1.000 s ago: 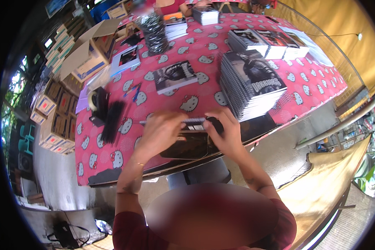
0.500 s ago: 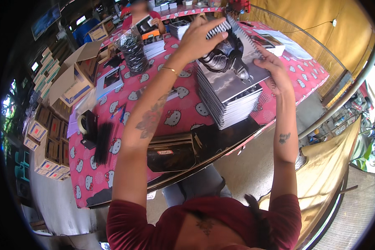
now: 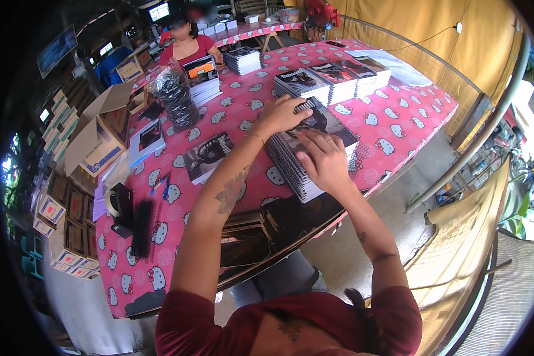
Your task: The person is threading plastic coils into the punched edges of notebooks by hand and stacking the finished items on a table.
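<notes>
A thick stack of spiral-bound notebooks (image 3: 299,181) stands near the front edge of the pink patterned table. On top lies a notebook (image 3: 333,126) with a dark picture cover, its black coil toward the left. My left hand (image 3: 283,114) rests on the stack's far left corner, fingers reaching over the cover. My right hand (image 3: 328,161) lies on the near part of the same cover, fingers spread out. Both hands hide much of the cover. Just behind stand several shorter notebook stacks (image 3: 302,84). Left of my left forearm lies a small notebook pile (image 3: 209,155).
A black plastic bundle (image 3: 177,99), tape dispenser (image 3: 122,209), black binding coils (image 3: 143,228) and pens (image 3: 162,185) occupy the table's left side. Open cardboard boxes (image 3: 104,139) stand beyond its left edge. A co-worker (image 3: 190,50) sits across, near more notebooks (image 3: 243,60).
The notebook that both hands held raised and tilted over the stack now lies flat on it. My hands have come down, the right moving left onto the cover. My view has shifted slightly.
</notes>
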`<move>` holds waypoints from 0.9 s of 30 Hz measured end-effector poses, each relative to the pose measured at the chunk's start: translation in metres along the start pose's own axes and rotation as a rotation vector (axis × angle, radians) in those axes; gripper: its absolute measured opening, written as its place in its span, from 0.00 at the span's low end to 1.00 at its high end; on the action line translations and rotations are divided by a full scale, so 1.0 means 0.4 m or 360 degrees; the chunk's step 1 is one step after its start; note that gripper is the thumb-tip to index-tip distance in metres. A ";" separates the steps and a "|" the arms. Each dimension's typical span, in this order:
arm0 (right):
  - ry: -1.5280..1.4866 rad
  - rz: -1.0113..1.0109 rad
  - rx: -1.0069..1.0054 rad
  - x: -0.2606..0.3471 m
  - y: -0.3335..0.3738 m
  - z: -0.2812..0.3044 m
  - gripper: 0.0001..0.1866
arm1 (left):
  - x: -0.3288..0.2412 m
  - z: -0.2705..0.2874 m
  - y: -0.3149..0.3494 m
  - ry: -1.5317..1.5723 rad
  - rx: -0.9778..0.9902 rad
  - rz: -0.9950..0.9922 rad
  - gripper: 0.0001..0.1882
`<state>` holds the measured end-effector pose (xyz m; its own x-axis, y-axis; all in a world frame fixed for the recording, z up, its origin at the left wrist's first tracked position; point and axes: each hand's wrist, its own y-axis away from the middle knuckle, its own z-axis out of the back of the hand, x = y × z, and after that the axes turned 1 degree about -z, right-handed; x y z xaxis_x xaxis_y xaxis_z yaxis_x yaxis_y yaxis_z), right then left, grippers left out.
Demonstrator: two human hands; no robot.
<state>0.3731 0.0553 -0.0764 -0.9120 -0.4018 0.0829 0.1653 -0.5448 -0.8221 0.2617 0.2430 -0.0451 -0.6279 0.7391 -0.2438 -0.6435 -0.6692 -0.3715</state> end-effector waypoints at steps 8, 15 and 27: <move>-0.0039 -0.0019 -0.0023 -0.017 0.008 -0.009 0.14 | 0.220 0.116 0.183 0.0411 -0.0525 -0.0001 0.17; -0.0059 0.0047 -0.0190 0.061 -0.017 0.031 0.17 | 0.524 -0.013 0.657 -0.0501 -0.0050 0.0091 0.16; -0.1277 -0.0555 0.0094 0.281 0.101 -0.153 0.40 | 0.218 0.323 0.629 -0.0603 -0.0712 -0.0043 0.11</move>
<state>0.2546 0.0331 -0.1349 -0.3784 -0.5895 0.7137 -0.0345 -0.7615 -0.6472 -0.0114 0.1294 -0.0442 -0.7797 0.6213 0.0778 -0.4657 -0.4923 -0.7353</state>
